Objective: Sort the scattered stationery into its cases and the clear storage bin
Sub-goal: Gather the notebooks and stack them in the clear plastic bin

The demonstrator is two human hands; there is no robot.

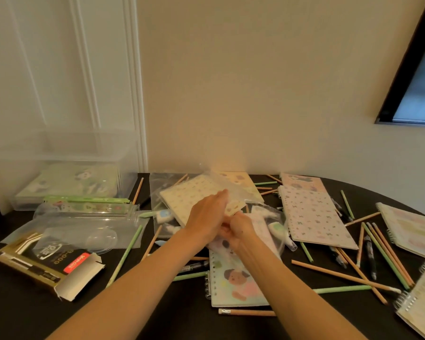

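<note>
My left hand (pixel 207 215) lies with its fingers nearly straight and close together, flat against a cream patterned notebook (pixel 194 195) that sits tilted inside a clear plastic sleeve (pixel 233 186) above the middle of the dark table (pixel 22 312). My right hand (pixel 236 229) is just below it, touching it, with fingers curled tight and pinching the near edge of the sleeve; how much of the plastic they grip I cannot tell. The clear storage bin (pixel 59 153) stands at the far left against the wall with a green notebook inside. Just in front of it lie clear tube cases (pixel 88 209) and an opened cardboard pen box (pixel 47 268). Pencils (pixel 339 278), pens and spiral notebooks (pixel 314 214) lie scattered to my right.
</note>
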